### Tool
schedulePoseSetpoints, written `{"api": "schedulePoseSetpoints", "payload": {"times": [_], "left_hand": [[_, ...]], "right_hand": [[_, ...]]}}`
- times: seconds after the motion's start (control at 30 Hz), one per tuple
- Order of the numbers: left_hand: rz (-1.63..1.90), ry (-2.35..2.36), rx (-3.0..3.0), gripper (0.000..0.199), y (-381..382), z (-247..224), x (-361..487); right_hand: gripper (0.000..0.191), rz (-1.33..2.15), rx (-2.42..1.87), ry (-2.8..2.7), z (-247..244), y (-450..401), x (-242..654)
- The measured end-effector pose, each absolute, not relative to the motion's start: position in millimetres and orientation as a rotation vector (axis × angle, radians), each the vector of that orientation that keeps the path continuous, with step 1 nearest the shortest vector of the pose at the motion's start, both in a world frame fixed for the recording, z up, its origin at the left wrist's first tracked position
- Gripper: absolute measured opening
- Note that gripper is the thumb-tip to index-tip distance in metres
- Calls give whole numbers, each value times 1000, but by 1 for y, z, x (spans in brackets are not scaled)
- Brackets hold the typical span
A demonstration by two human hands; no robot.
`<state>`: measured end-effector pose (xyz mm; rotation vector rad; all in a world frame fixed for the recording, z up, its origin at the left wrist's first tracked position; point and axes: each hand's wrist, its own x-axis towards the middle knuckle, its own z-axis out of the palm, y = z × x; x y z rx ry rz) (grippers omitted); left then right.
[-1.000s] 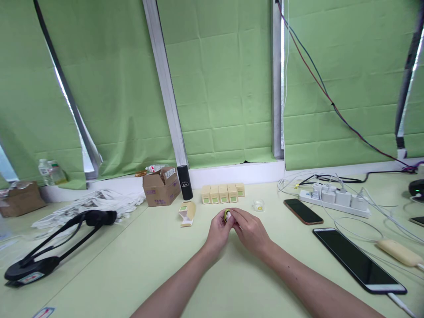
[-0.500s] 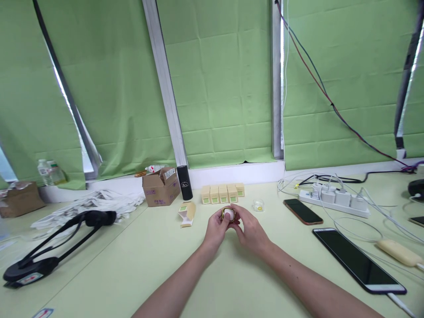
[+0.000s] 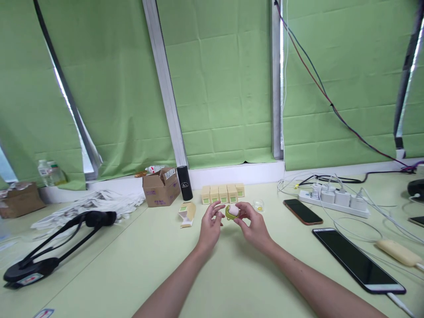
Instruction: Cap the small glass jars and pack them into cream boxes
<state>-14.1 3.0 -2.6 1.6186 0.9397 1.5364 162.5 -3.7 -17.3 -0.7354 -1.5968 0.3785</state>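
My right hand (image 3: 255,226) pinches a small rounded green object with a white centre (image 3: 232,212) between thumb and fingers, above the table. Just left of it, my left hand (image 3: 210,227) has its fingers apart and holds nothing; a narrow gap separates it from the object. Behind my hands stands a row of several small tan boxes (image 3: 214,194) with green squares on their fronts. An opened tan carton (image 3: 187,213) lies to the left of my left hand. Beyond my right hand sits a small clear round container (image 3: 259,206) with something yellow in it.
A cardboard box (image 3: 160,191) and a black cylinder (image 3: 184,183) stand at the back. On the left are a black headset-like frame (image 3: 59,247) and white straps (image 3: 96,205). Two phones (image 3: 303,211), a power strip (image 3: 334,203), cables and a cream-coloured device (image 3: 398,252) occupy the right.
My left hand has let go of the green object and moved slightly left, its fingers spreading. My right hand keeps the object, now turned so more of its green side shows.
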Motion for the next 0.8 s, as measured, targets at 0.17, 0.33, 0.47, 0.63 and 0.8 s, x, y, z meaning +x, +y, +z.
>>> {"api": "schedulePoseSetpoints", "payload": {"times": [0.17, 0.33, 0.47, 0.63, 0.8], "left_hand": [[1626, 1054, 2136, 32, 0, -3, -19], [1593, 1061, 2524, 43, -1, -4, -20], [1555, 1092, 2617, 47, -2, -6, -19], [1501, 1138, 2621, 51, -4, -6, -19], [1472, 1147, 2629, 50, -4, -6, -17]], "right_hand": [[32, 632, -679, -1478, -17, 0, 162], [43, 891, -589, -1332, -17, 5, 162], [51, 1039, -586, -1251, -18, 8, 164], [56, 1176, -618, -1156, -18, 7, 162], [57, 1244, -647, -1125, -13, 1, 160]]}}
